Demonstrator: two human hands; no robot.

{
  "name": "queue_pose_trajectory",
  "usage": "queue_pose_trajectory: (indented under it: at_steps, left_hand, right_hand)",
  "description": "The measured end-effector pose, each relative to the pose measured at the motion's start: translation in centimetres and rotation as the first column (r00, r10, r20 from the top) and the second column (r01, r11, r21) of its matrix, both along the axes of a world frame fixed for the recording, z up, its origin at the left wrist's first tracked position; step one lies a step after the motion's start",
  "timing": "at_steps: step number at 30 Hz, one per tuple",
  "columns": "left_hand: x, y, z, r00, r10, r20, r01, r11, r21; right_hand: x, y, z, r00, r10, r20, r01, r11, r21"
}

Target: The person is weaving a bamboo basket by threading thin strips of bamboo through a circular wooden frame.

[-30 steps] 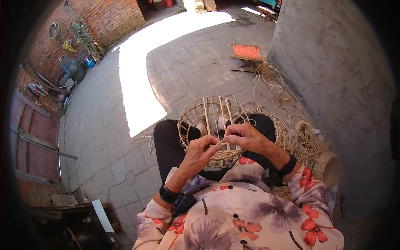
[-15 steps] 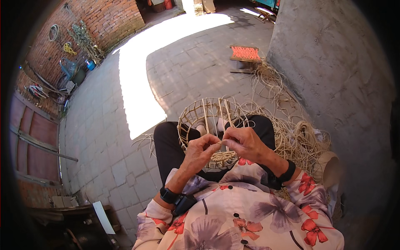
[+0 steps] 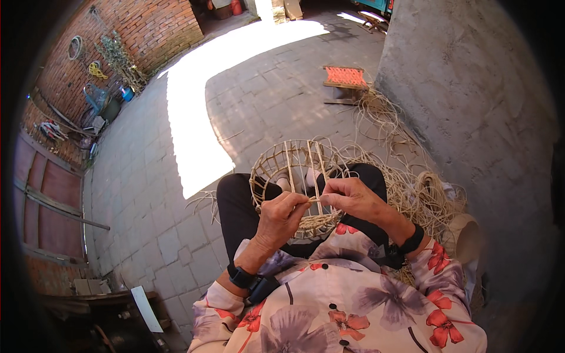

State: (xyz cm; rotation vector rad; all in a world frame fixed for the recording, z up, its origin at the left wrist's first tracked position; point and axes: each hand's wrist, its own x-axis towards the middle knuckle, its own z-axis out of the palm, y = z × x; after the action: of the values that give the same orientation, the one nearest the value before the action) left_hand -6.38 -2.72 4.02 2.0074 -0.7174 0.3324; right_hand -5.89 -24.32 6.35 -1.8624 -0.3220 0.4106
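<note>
A round open frame [image 3: 263, 163], partly wrapped in pale cord, rests between my knees. Several pale strands run across its opening, and cord is woven closely along its near edge. Over that near part, my left hand [image 3: 280, 216] pinches a short piece of pale cord [image 3: 313, 200] between thumb and fingertips. Just to the right, my right hand [image 3: 355, 200] holds the other end of this piece in a pinch. A small gap with the cord in it separates the fingertips. My fingers hide part of the strands behind them.
A tangled heap of pale cord [image 3: 425, 197] lies at my right beside a grey wall [image 3: 471, 88]. Ahead stands a low stool [image 3: 345, 76] with an orange woven seat. Paving covers the ground. At the left are a brick wall [image 3: 150, 29] and a reddish door [image 3: 56, 191].
My hands have drawn slightly apart, so the short cord between the fingertips shows more. The frame stays between my knees.
</note>
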Motion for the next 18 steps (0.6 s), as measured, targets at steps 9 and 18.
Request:
queue_pose_trajectory:
  at_steps: [9, 18]
  left_hand:
    - [-0.2, -0.1, 0.4, 0.988, -0.081, -0.135, 0.076, 0.996, -0.04]
    - [-0.6, -0.5, 0.3, 0.997, 0.069, 0.042, -0.07, 0.997, 0.036]
  right_hand:
    - [0.8, 0.1, 0.3, 0.983, 0.038, 0.178, -0.053, 0.995, 0.079]
    - [0.3, 1.0, 0.1, 0.996, -0.03, 0.079, 0.035, 0.998, -0.055]
